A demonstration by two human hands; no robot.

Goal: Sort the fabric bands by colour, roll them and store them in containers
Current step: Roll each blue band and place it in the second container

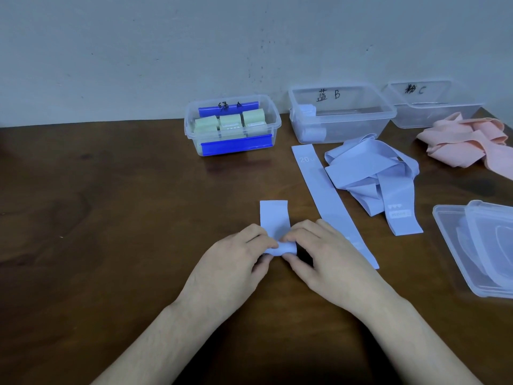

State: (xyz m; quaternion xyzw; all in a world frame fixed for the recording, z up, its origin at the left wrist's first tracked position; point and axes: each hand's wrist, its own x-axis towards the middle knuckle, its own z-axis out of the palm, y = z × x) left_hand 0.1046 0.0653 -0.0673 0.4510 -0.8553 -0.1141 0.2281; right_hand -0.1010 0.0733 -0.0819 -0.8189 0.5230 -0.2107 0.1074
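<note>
A light blue band (274,215) lies on the wooden table in front of me, its near end rolled up. My left hand (236,262) and my right hand (324,257) both pinch that roll between fingers and thumbs. Another blue band (324,195) lies flat to the right, beside a heap of blue bands (374,176). A pile of pink bands (469,140) sits at the far right. The clear box marked B (385,107) holds two blue rolls (313,134). The box with blue handles (273,118) holds several green rolls (230,122). Box C (472,112) looks empty.
Clear plastic lids (480,245) are stacked at the right table edge. A pale wall rises right behind the three boxes. Bare wood (97,204) stretches across the left half of the table.
</note>
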